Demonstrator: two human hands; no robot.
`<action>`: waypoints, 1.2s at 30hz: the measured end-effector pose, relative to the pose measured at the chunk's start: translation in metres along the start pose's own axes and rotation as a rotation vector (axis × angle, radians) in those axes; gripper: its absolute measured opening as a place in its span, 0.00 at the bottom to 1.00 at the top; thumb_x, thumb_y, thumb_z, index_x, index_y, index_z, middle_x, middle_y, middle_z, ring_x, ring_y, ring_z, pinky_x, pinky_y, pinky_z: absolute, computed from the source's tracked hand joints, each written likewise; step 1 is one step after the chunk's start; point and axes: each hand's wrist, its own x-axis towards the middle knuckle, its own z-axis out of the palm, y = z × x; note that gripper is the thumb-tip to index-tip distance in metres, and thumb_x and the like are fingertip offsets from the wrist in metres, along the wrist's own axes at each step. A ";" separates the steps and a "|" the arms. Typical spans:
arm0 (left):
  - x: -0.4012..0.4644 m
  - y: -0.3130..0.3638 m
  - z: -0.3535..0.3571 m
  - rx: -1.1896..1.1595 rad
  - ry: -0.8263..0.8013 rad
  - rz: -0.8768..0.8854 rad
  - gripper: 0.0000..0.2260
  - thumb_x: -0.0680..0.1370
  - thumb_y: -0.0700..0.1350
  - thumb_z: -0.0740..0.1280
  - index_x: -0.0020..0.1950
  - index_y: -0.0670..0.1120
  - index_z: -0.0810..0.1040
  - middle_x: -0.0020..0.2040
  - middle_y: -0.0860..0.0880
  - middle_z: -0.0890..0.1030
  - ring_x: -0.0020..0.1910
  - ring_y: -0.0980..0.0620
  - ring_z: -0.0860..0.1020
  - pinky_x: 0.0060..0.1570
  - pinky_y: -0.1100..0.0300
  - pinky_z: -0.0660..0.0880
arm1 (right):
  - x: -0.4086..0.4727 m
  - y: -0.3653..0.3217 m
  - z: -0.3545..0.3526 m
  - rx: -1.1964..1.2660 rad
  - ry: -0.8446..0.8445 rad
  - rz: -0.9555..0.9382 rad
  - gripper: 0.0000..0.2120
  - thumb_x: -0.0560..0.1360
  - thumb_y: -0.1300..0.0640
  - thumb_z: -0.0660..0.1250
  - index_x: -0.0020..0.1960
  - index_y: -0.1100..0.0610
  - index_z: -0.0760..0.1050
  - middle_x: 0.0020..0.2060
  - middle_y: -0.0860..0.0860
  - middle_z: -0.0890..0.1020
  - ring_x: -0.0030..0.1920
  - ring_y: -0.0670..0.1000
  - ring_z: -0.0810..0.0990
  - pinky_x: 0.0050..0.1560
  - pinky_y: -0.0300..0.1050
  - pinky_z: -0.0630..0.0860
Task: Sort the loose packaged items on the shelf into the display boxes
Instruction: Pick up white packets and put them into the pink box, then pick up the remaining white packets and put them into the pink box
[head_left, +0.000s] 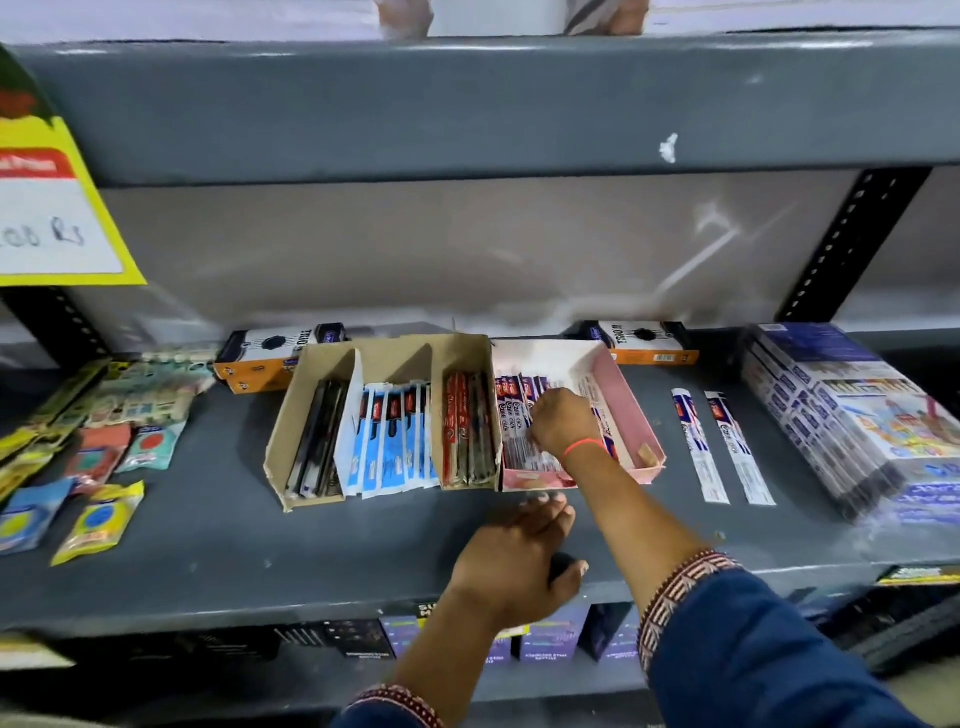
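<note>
Two white-and-blue packets (698, 447) lie loose beside the pink box (631, 410).

Pink display box (628, 410) (white inside), grey shelf (218, 525), blue sleeve (769, 654).

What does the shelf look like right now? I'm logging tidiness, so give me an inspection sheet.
Surface: grey shelf, scuffed.
Job's things: two loose pen packets right of the pink box; brown divided box holds pens.
Clutter: sachets at left; wrapped stack at right.
Grippers: right hand in the pink box on packets; left hand open above the shelf front.
Cables: nothing seen.
Surroundings: yellow price sign.
</note>
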 end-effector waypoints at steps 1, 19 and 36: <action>0.000 0.001 0.001 0.004 0.009 0.001 0.26 0.78 0.57 0.54 0.73 0.47 0.57 0.75 0.48 0.58 0.72 0.50 0.56 0.65 0.54 0.62 | -0.001 0.001 -0.001 0.012 0.005 0.018 0.10 0.72 0.67 0.64 0.52 0.66 0.79 0.52 0.62 0.83 0.53 0.59 0.81 0.54 0.45 0.77; 0.020 0.030 0.005 0.046 -0.041 0.082 0.25 0.80 0.57 0.50 0.74 0.46 0.54 0.75 0.48 0.55 0.73 0.52 0.52 0.68 0.61 0.46 | -0.021 0.115 -0.081 -0.237 0.211 0.215 0.18 0.74 0.64 0.58 0.64 0.63 0.71 0.63 0.64 0.74 0.62 0.64 0.75 0.61 0.53 0.72; 0.035 0.041 0.023 -0.007 0.081 0.085 0.23 0.79 0.54 0.52 0.72 0.45 0.61 0.73 0.47 0.64 0.71 0.50 0.61 0.69 0.57 0.52 | 0.023 0.126 -0.088 0.181 0.142 0.423 0.20 0.72 0.65 0.64 0.63 0.68 0.69 0.59 0.64 0.77 0.60 0.61 0.76 0.59 0.49 0.72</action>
